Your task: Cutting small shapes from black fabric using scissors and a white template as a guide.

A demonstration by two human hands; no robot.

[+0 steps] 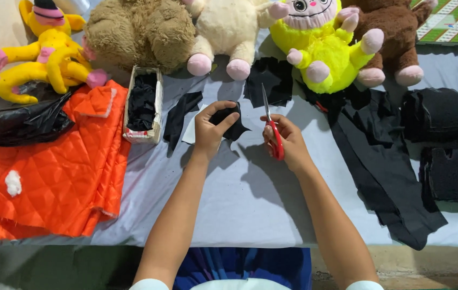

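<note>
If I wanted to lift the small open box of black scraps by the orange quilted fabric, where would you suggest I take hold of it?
Grip the small box across its two long side walls near the middle, coming straight down from above. It is long and narrow, lying flat with its open top up, so a hand probably spans the width. The orange quilted fabric crowds its left wall, so the fingers need to slip in carefully there.
</note>
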